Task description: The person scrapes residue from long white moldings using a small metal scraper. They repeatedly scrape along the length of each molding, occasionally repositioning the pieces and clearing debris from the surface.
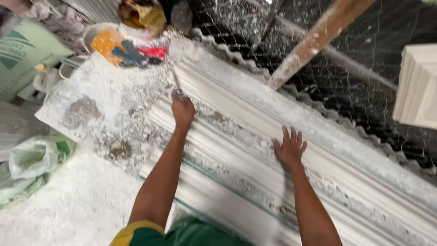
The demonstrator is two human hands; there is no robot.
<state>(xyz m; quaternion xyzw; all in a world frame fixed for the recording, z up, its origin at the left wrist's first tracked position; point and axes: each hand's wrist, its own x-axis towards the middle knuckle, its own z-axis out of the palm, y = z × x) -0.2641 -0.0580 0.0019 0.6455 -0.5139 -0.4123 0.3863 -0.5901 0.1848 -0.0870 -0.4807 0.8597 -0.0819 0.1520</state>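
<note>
The plaster moulding [255, 150] is lying lengthwise along the dusty bench [98, 114]; the left hand [183, 109] is closing its grip around a thin metal tool [176, 84] at the upper ridge; the right hand [290, 148] is pressing flat, fingers spread; a slipping tool is likely to gouge the soft profile.

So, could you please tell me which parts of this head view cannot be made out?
- Tool in the left hand: the fist hides its handle, and motion blur smears the thin tip.
- Long white moulding: its far end is cut off by the right edge.
- Right hand: lies flat, so its palm is hidden.
- Bucket: blurred, its contents unclear.
</note>
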